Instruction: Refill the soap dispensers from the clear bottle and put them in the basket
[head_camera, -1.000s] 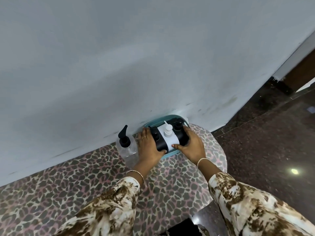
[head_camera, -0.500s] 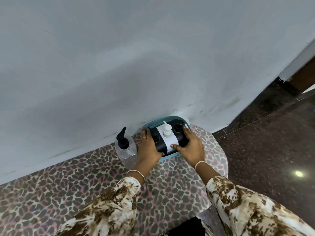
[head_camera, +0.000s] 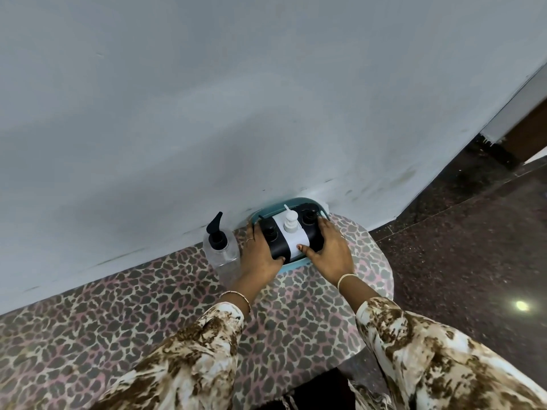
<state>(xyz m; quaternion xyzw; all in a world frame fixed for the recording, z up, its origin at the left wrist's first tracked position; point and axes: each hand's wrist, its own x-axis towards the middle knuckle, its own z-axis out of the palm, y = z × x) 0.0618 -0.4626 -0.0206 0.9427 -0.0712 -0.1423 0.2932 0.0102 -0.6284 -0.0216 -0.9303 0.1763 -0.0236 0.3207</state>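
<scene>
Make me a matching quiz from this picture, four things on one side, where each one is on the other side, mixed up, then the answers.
1 clear bottle
2 white dispenser
3 left hand
4 right hand

A round the right black dispenser
B middle of the basket
C round the left black dispenser
D on the table, left of the basket

Pairs: 1-D, 2-B, 3-C, 4-A.

No legible text anywhere (dispensers bear none).
</scene>
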